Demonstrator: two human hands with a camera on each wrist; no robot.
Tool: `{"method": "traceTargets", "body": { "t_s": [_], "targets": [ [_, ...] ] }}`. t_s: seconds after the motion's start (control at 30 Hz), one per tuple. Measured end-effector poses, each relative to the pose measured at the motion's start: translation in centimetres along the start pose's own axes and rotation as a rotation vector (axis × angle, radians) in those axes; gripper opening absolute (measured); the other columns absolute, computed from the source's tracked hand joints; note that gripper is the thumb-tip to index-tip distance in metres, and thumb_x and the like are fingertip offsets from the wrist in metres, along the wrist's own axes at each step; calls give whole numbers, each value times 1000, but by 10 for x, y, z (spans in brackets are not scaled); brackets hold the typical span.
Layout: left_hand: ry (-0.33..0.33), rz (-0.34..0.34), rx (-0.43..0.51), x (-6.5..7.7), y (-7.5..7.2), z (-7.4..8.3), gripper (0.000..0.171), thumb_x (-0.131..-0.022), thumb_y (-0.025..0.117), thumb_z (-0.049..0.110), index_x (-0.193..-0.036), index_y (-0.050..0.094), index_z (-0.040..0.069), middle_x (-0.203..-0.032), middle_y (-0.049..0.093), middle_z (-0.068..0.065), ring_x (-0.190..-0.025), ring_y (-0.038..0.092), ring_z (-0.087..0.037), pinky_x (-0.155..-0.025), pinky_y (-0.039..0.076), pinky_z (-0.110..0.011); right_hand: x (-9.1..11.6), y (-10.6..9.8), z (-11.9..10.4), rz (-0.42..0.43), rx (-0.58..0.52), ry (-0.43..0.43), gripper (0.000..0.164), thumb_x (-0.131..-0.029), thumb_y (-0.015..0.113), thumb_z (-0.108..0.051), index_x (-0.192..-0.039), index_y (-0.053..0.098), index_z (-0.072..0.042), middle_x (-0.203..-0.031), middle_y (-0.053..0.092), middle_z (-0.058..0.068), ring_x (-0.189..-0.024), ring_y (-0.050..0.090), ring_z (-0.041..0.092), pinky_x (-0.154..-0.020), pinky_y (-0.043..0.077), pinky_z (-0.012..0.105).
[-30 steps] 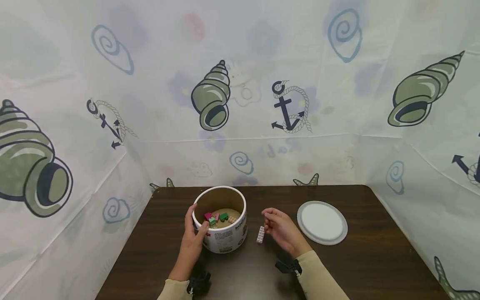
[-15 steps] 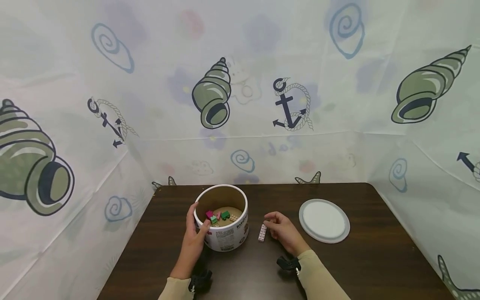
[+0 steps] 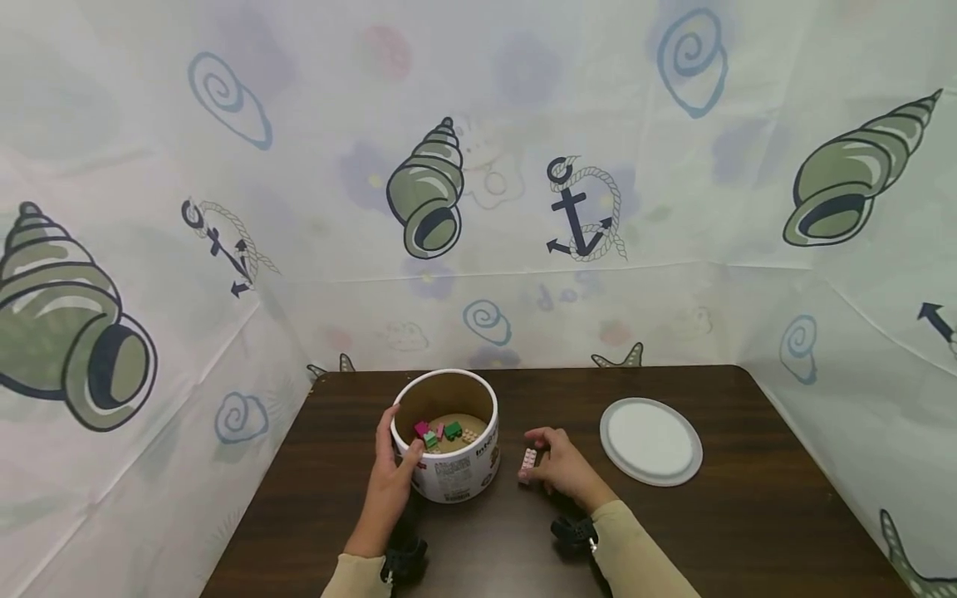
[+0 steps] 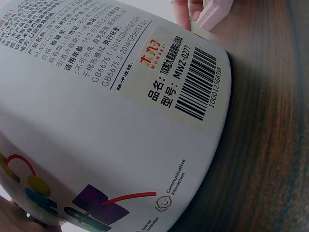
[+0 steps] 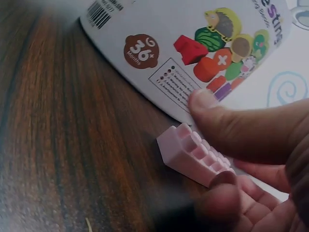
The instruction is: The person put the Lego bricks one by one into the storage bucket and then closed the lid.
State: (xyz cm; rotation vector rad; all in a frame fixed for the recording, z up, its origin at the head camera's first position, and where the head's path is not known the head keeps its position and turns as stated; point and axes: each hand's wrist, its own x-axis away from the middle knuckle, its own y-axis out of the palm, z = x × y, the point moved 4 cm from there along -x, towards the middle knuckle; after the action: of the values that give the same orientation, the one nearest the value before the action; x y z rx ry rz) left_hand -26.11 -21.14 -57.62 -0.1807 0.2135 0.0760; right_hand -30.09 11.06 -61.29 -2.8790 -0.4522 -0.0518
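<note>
A white cylindrical bucket point(image 3: 454, 477) stands upright on the dark wood table, with several pink, green and tan toy bricks point(image 3: 449, 433) inside. My left hand point(image 3: 390, 482) grips its left rim, thumb over the near edge and fingers around the outside. Right of the bucket lies a pale pink studded brick point(image 5: 193, 152). My right hand point(image 3: 566, 469) is at this brick, thumb and fingers spread around it. In the right wrist view, one digit point(image 5: 212, 108) sits above the studs with a gap, and a fingertip point(image 5: 224, 193) is close against the far end.
A round white lid point(image 3: 650, 442) lies flat on the table point(image 3: 718, 515) to the right of my right hand. Behind and at both sides hangs a white curtain point(image 3: 516, 324) printed with shells and anchors.
My right hand has come down to the pink brick, its thumb and fingers parting around it. The left hand keeps its hold on the bucket. The head view has shifted slightly.
</note>
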Motion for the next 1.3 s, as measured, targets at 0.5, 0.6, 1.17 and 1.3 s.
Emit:
{"method": "traceTargets", "body": {
  "t_s": [0.5,0.6,1.17,1.3],
  "targets": [
    [0,-8,-24,-1,1,5,74,-111,60,31,-172,18,39,-176,22,-15,-149,39,-40,-106,44,-49,0,3,-6,14,126,-41,38,-79,97,-8,-102,67,-1,-114,47,20,-76,69,22,-64,63,31],
    [-5,-6,-21,-1,1,4,74,-111,61,30,-172,18,38,-175,22,-15,-145,41,-38,-104,47,-46,0,2,-8,34,206,-56,35,-79,98,-14,-102,73,-6,-112,50,17,-88,63,22,-73,58,26],
    [-15,3,-6,1,0,0,73,-110,63,36,-169,21,44,-174,24,-14,-139,44,-34,-93,52,-31,-4,-19,13,-226,-423,-7,53,-103,62,1,-151,45,17,-129,55,14,-111,68,23,-102,61,38],
    [-15,2,-1,0,0,-1,73,-110,63,36,-170,21,42,-174,24,-13,-138,45,-35,-93,52,-31,-6,-23,15,-185,-513,15,37,-107,55,-3,-140,56,14,-132,58,14,-114,64,22,-103,61,38]
  ]
}}
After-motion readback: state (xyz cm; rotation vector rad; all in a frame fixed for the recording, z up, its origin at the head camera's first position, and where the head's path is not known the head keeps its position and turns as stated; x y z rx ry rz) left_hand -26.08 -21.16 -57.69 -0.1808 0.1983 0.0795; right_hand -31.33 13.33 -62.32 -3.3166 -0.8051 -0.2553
